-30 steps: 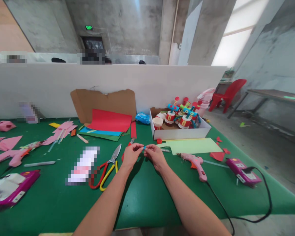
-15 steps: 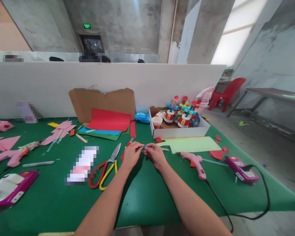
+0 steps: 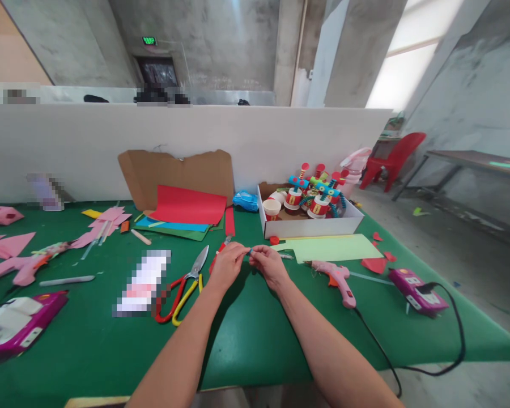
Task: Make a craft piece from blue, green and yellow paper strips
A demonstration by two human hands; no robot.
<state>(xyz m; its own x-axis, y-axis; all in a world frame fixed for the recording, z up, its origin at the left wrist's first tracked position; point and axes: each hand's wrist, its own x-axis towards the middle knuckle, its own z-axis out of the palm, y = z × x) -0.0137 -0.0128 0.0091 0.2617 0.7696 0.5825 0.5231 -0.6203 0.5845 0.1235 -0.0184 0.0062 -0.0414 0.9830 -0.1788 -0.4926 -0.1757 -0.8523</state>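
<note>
Both hands meet fingertip to fingertip above the table [image 3: 263, 340]. The left hand [image 3: 227, 266] is pinched closed, thumb against finger, on one end of a small blue piece [image 3: 250, 251]; the right hand [image 3: 272, 266] pinches the other end, its remaining fingers curled. The piece thus sits at the left hand's 2 o'clock and the right hand's 10, mostly covered by fingertips.

From the hands, scissors [image 3: 192, 276] lie near at 8 o'clock, and a pale green sheet [image 3: 331, 248] at 3, with a pink glue gun [image 3: 342, 280] just past it. Between 1 and 2 o'clock, a white box [image 3: 314, 228] holds cup figures [image 3: 318, 207] wearing red labels, their yellowish marks too small to read. Farther off, faint wall writing [image 3: 238, 84] at 12 and a lit green sign [image 3: 149, 41] at 11 are both illegible.
</note>
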